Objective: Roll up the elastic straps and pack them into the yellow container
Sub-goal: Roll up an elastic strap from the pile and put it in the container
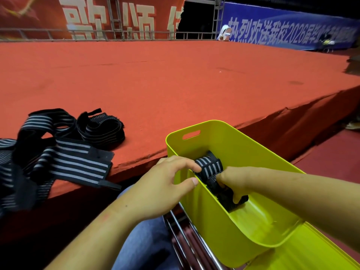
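A yellow container (224,141) stands at the lower right, tilted toward me. Inside it lies a rolled black strap with grey stripes (209,167). My right hand (232,182) reaches into the container and grips the dark end of this roll. My left hand (165,184) is at the container's near left wall, thumb hooked over the rim and fingertips touching the roll. A heap of unrolled black-and-grey elastic straps (64,152) lies on the red stage edge at the left.
The red carpeted stage (175,80) stretches ahead, its front edge running beside the container. A metal rack (187,240) shows under the container. My blue-trousered leg (144,242) is below. Red and blue banners hang far behind.
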A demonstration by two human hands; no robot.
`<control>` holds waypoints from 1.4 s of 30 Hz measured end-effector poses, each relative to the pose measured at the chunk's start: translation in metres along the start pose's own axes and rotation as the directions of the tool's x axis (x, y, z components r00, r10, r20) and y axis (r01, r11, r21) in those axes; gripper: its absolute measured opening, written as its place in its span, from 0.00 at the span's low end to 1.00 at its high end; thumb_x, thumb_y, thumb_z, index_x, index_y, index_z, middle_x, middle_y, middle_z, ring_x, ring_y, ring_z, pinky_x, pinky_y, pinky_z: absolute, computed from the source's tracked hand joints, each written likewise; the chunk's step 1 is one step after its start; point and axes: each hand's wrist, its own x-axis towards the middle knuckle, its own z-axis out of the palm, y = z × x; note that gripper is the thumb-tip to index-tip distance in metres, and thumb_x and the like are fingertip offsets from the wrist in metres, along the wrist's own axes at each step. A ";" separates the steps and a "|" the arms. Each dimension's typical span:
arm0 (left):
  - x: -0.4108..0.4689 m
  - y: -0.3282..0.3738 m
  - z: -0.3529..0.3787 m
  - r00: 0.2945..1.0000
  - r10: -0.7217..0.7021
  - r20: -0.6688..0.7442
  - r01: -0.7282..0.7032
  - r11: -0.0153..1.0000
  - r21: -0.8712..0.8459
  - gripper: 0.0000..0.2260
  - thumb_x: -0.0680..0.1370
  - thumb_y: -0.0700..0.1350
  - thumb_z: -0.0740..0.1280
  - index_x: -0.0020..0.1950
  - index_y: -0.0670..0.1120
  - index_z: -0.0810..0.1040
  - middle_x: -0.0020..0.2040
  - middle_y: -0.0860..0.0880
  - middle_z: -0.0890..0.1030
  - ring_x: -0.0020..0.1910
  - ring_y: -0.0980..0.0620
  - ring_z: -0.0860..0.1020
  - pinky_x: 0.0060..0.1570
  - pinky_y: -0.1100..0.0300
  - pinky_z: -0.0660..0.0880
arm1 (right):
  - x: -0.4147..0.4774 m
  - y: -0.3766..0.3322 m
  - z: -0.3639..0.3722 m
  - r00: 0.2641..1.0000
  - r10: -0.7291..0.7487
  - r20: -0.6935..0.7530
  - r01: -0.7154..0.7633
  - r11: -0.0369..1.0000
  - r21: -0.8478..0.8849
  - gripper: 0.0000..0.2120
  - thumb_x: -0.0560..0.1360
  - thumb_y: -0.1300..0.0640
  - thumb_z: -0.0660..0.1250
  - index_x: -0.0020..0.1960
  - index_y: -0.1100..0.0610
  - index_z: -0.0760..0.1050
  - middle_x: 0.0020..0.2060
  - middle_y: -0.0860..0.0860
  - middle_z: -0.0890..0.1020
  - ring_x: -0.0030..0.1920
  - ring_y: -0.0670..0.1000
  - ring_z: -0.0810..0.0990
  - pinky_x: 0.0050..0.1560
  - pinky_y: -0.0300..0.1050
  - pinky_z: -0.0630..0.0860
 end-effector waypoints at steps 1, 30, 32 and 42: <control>0.000 0.000 0.000 1.000 0.001 -0.001 -0.001 1.000 0.001 0.10 0.82 0.56 0.67 0.63 0.65 0.77 0.66 0.68 0.74 0.70 0.66 0.67 0.66 0.70 0.62 | 0.002 0.001 0.001 1.000 0.008 -0.009 -0.008 1.000 -0.003 0.28 0.75 0.52 0.79 0.70 0.58 0.74 0.63 0.57 0.80 0.62 0.58 0.79 0.50 0.47 0.74; -0.007 -0.018 -0.023 0.986 0.009 -0.165 -0.029 0.992 -0.120 0.07 0.83 0.50 0.68 0.59 0.61 0.81 0.63 0.64 0.79 0.65 0.66 0.75 0.68 0.65 0.69 | -0.035 0.015 -0.085 0.947 0.081 -0.312 0.087 0.867 0.491 0.12 0.81 0.50 0.71 0.43 0.55 0.77 0.35 0.53 0.86 0.30 0.47 0.84 0.32 0.43 0.82; -0.010 -0.026 -0.036 0.974 -0.002 -0.229 -0.030 0.990 -0.135 0.07 0.82 0.49 0.69 0.58 0.59 0.82 0.62 0.61 0.81 0.64 0.63 0.78 0.68 0.59 0.72 | -0.045 0.011 -0.109 0.881 0.084 -0.466 0.199 0.827 0.525 0.12 0.82 0.50 0.71 0.43 0.55 0.78 0.34 0.53 0.86 0.33 0.53 0.86 0.33 0.47 0.83; -0.073 -0.077 -0.109 0.851 -0.210 -0.482 0.168 0.977 -0.131 0.08 0.82 0.48 0.69 0.56 0.61 0.83 0.55 0.63 0.84 0.56 0.64 0.81 0.59 0.61 0.76 | -0.055 -0.085 -0.175 0.652 -0.032 -0.758 0.643 0.554 0.529 0.13 0.83 0.53 0.69 0.42 0.58 0.78 0.29 0.50 0.83 0.28 0.47 0.79 0.33 0.43 0.76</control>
